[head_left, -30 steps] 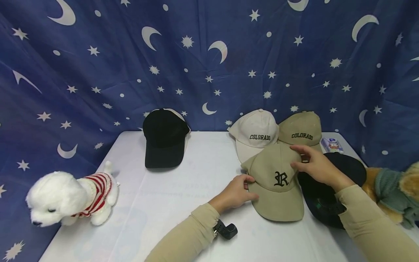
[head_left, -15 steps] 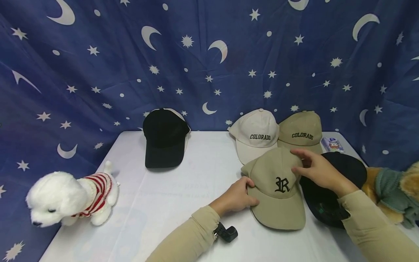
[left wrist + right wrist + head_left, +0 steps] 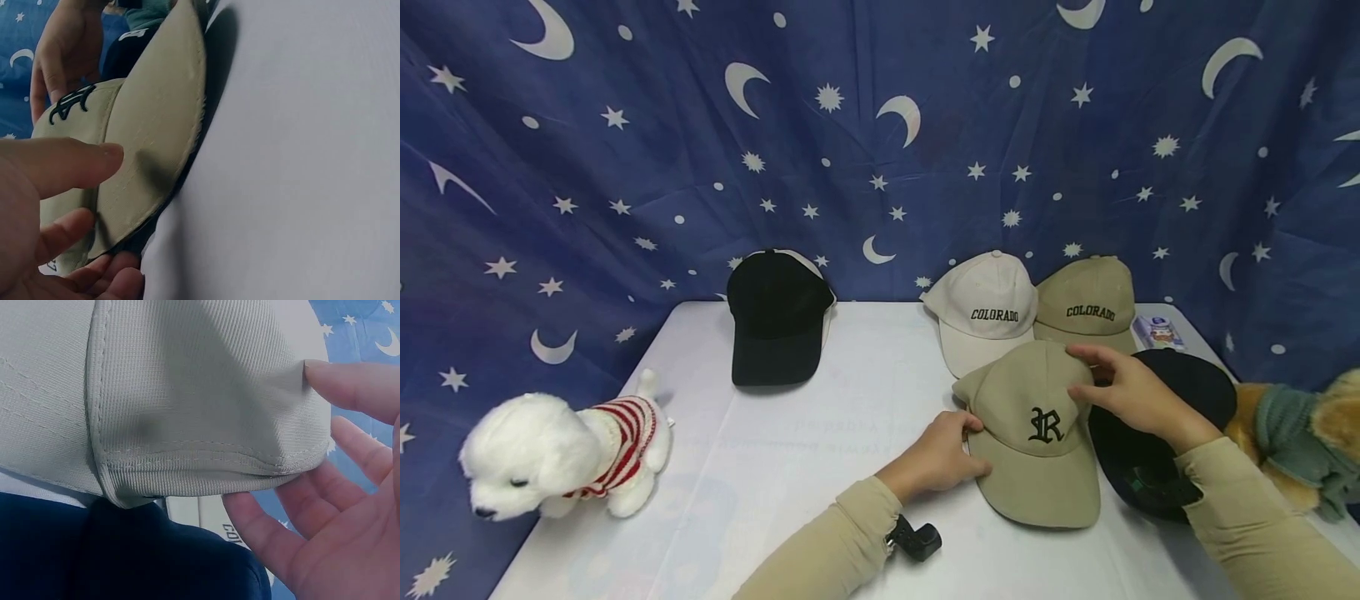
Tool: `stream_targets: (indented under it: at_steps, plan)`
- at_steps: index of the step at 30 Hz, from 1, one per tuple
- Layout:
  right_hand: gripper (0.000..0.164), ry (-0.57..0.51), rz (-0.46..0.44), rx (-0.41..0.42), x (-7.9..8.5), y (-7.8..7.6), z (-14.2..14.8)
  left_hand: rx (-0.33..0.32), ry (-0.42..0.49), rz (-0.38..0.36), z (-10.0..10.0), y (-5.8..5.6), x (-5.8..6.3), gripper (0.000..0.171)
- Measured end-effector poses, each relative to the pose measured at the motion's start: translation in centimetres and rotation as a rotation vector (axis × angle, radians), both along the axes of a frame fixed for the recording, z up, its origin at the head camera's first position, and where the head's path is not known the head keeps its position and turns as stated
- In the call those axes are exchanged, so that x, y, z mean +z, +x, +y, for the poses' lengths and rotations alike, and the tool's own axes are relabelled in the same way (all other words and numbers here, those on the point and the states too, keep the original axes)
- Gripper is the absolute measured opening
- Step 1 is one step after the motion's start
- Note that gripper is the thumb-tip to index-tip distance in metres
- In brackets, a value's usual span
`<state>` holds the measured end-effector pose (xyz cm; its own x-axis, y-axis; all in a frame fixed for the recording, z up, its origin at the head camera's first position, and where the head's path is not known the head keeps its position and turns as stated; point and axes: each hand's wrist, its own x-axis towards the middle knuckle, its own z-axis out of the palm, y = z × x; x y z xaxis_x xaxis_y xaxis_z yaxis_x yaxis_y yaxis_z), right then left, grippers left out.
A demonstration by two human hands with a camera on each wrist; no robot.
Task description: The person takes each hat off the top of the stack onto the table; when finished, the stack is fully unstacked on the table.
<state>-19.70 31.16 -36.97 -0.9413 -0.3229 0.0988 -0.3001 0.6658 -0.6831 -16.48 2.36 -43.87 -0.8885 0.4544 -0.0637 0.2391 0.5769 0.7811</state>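
A khaki baseball cap [image 3: 1018, 400] with a black gothic R faces me at the right of the table, its brim toward me. My left hand [image 3: 936, 454] holds its left side where crown meets brim; in the left wrist view the thumb [image 3: 81, 164] lies over the cap and the other fingers reach its lower edge. At the crown's right side, my right hand [image 3: 1131, 396] grips the cap, thumb [image 3: 350, 387] denting the fabric and fingers under the rim. Beside it lies a dark cap [image 3: 1123, 454], partly hidden by my right hand and sleeve.
Behind the held cap stand a white COLORADO cap [image 3: 988, 292] and a khaki COLORADO cap [image 3: 1086, 287], with a small purple pack [image 3: 1160, 332] alongside. A black cap [image 3: 775, 308] overlaps a pale one at back left. Plush toys, a white dog [image 3: 527, 450] and a brown one [image 3: 1296, 433], flank the table.
The R cap has come slightly toward me and its front now sits lower in the head view, mostly within the first half second. Both hands have kept their places on it.
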Motion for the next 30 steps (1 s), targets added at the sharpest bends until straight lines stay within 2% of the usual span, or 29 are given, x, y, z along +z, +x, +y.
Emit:
stream_targets:
  at_steps: [5, 9, 15, 22, 30]
  plan:
    - [0.059, -0.006, 0.017, 0.003, 0.3, 0.1, 0.1, -0.021, 0.0, 0.004, -1.0, -0.2, 0.3, 0.05]
    - [0.057, -0.007, 0.037, 0.005, 0.8, 0.1, 0.1, -0.025, 0.002, -0.02, -2.2, -0.3, 0.7, 0.055]
    - [0.057, 0.031, 0.072, -0.026, 1.8, 0.2, -0.2, -0.015, 0.006, -0.042, -4.8, -0.3, 1.5, 0.059]
    - [0.054, -0.037, 0.135, 0.035, 2.7, 0.1, -1.1, 0.066, 0.054, -0.04, -9.2, -0.4, 2.5, 0.06]
    - [0.052, -0.077, 0.123, 0.089, 3.2, -0.2, -3.2, 0.228, 0.083, -0.018, -13.9, -0.2, 3.2, 0.058]
